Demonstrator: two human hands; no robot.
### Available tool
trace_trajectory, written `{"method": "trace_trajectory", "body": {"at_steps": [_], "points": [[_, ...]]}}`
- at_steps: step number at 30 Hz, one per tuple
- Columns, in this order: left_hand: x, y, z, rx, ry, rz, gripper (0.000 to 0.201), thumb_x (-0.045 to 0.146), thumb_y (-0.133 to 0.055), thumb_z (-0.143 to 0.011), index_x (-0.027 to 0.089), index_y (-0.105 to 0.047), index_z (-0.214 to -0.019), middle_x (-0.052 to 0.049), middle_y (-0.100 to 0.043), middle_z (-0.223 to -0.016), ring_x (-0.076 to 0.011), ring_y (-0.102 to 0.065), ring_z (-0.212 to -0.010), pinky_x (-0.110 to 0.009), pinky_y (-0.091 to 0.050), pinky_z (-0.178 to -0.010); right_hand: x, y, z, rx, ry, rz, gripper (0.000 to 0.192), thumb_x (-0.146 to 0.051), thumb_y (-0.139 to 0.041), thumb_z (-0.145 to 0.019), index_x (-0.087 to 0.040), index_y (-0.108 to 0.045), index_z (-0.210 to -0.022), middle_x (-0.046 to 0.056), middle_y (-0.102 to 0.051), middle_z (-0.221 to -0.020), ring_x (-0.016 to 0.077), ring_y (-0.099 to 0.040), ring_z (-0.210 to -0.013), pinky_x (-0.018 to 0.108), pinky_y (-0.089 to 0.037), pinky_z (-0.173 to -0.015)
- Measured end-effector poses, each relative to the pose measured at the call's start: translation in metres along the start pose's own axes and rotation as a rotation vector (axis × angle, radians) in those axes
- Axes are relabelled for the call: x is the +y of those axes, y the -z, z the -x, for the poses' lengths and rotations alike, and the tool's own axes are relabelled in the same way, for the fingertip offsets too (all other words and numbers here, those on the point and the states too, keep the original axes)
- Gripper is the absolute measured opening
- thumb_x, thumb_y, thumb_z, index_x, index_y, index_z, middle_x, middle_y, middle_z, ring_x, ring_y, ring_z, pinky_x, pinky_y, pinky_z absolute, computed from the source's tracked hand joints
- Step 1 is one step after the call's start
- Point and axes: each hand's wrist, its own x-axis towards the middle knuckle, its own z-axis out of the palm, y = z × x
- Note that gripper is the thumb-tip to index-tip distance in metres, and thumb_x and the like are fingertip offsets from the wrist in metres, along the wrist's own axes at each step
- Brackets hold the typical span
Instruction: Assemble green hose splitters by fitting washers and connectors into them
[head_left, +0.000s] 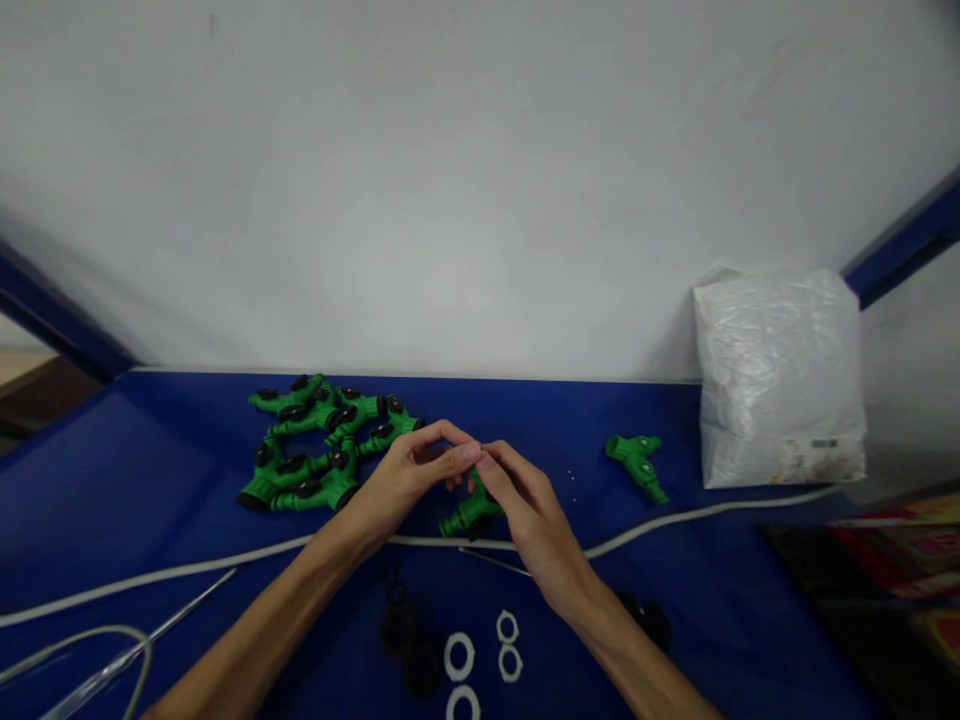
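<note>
A broad whitish wall (465, 200) is rising behind the blue bench (180, 450), and I'm noticing a small dark mark (212, 22) high on its left. Soft light is glowing on the middle of the wall, while the top right corner is sinking into shadow. A blue beam (56, 312) is slanting along the left side, and another blue beam (911, 245) is slanting on the right. Beyond the left one, a light wooden surface (22, 370) is peeking in, darkness gathering underneath.
</note>
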Motion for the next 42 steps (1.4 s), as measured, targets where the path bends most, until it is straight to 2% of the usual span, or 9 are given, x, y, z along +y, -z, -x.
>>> {"method": "trace_trajectory", "body": {"at_steps": [4, 6, 8, 10, 14, 19, 23, 31, 42], "points": [[0.001, 0.001, -0.001, -0.037, -0.017, -0.052, 0.037, 0.046, -0.070, -0.083, 0.020, -0.072, -0.109, -0.002, -0.066, -0.077, -0.0152, -0.055, -0.071, -0.026, -0.041, -0.068, -0.001, 0.001, 0.001, 0.004, 0.024, 0.010, 0.028, -0.040, -0.047, -0.101, -0.022, -0.066, -0.092, -0.002, -0.059, -0.083, 0.0162, -0.055, -0.084, 0.027, -0.040, -0.079], [0.002, 0.002, -0.001, -0.066, -0.006, -0.104, 0.043, 0.050, -0.066, -0.085, 0.019, -0.074, -0.113, -0.005, -0.070, -0.085, -0.0160, -0.055, -0.072, -0.027, -0.042, -0.068, 0.000, 0.001, 0.000, 0.011, 0.036, 0.005, 0.027, -0.039, -0.047, -0.101, -0.023, -0.067, -0.096, -0.002, -0.061, -0.086, 0.0170, -0.056, -0.086, 0.028, -0.040, -0.079], [0.002, 0.002, 0.000, -0.090, 0.013, -0.140, 0.045, 0.053, -0.063, -0.086, 0.019, -0.075, -0.112, -0.007, -0.072, -0.095, -0.0161, -0.054, -0.071, -0.027, -0.043, -0.066, 0.000, 0.002, 0.001, 0.022, 0.049, 0.026, 0.026, -0.039, -0.047, -0.101, -0.023, -0.068, -0.101, -0.001, -0.063, -0.088, 0.0177, -0.056, -0.088, 0.029, -0.040, -0.082], [0.001, 0.004, 0.000, -0.108, 0.019, -0.151, 0.044, 0.055, -0.061, -0.086, 0.018, -0.079, -0.102, -0.009, -0.073, -0.101, -0.0157, -0.052, -0.069, -0.027, -0.041, -0.062, 0.001, 0.003, 0.001, 0.022, 0.056, 0.053, 0.026, -0.039, -0.047, -0.101, -0.024, -0.069, -0.105, -0.001, -0.064, -0.091, 0.0183, -0.057, -0.090, 0.030, -0.039, -0.084], [-0.004, 0.006, 0.000, -0.107, 0.030, -0.090, 0.042, 0.053, -0.062, -0.086, 0.016, -0.079, -0.076, -0.008, -0.072, -0.090, -0.0140, -0.046, -0.064, -0.027, -0.036, -0.059, 0.000, 0.003, 0.002, 0.015, 0.042, 0.073, 0.027, -0.040, -0.047, -0.100, -0.025, -0.069, -0.109, 0.000, -0.063, -0.092, 0.0190, -0.057, -0.092, 0.031, -0.039, -0.086], [-0.010, 0.003, 0.000, -0.093, 0.097, 0.109, 0.038, 0.052, -0.069, -0.081, 0.016, -0.076, -0.070, -0.007, -0.067, -0.087, -0.0149, -0.045, -0.069, -0.026, -0.034, -0.057, 0.001, 0.003, 0.003, 0.004, 0.026, 0.064, 0.027, -0.040, -0.047, -0.100, -0.027, -0.068, -0.112, 0.000, -0.062, -0.091, 0.0192, -0.056, -0.094, 0.031, -0.039, -0.086], [-0.012, -0.001, 0.000, -0.063, 0.141, 0.213, 0.035, 0.050, -0.075, -0.077, 0.015, -0.076, -0.072, -0.006, -0.062, -0.079, -0.0143, -0.044, -0.070, -0.024, -0.035, -0.057, 0.003, 0.003, 0.002, -0.001, 0.021, 0.054, 0.028, -0.043, -0.047, -0.100, -0.028, -0.068, -0.113, 0.000, -0.063, -0.093, 0.0197, -0.056, -0.093, 0.031, -0.039, -0.085], [-0.018, -0.003, 0.000, -0.052, 0.163, 0.310, 0.035, 0.048, -0.072, -0.082, 0.013, -0.075, -0.077, -0.004, -0.058, -0.077, -0.0116, -0.042, -0.068, -0.021, -0.032, -0.055, 0.001, 0.003, 0.001, -0.020, 0.012, 0.053, 0.027, -0.043, -0.047, -0.100, -0.028, -0.068, -0.110, -0.002, -0.060, -0.089, 0.0184, -0.055, -0.091, 0.030, -0.038, -0.084], [-0.010, -0.007, 0.000, -0.017, 0.269, 0.425, 0.031, 0.041, -0.077, -0.079, 0.016, -0.079, -0.097, -0.005, -0.069, -0.087, -0.0102, -0.054, -0.076, -0.017, -0.042, -0.066, 0.002, 0.004, 0.002, -0.031, 0.028, 0.073, 0.027, -0.043, -0.048, -0.100, -0.028, -0.068, -0.111, -0.001, -0.066, -0.100, 0.0189, -0.057, -0.096, 0.031, -0.039, -0.088]]}}
